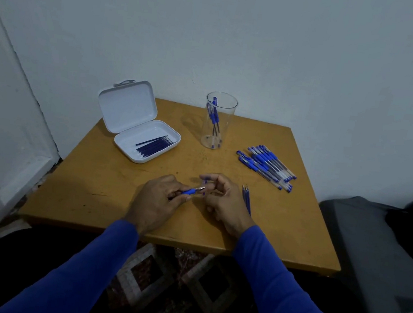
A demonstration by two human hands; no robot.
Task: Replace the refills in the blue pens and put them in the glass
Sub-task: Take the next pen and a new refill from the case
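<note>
Both hands (190, 200) grip one blue pen (191, 191); no legible writing.

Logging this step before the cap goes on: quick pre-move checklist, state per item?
1. Left hand grips pen, tip toward the right hand: ok.
2. Right hand pinches a small blue piece, probably the cap; blurred: cannot tell.
3. New refill seated in pen: cannot tell.
4. Glass upright, room left beside the pens inside: ok.
5. Case open, refills left: ok.
6. Loose refills beside the right hand, clear of the pen pile: ok.
</note>
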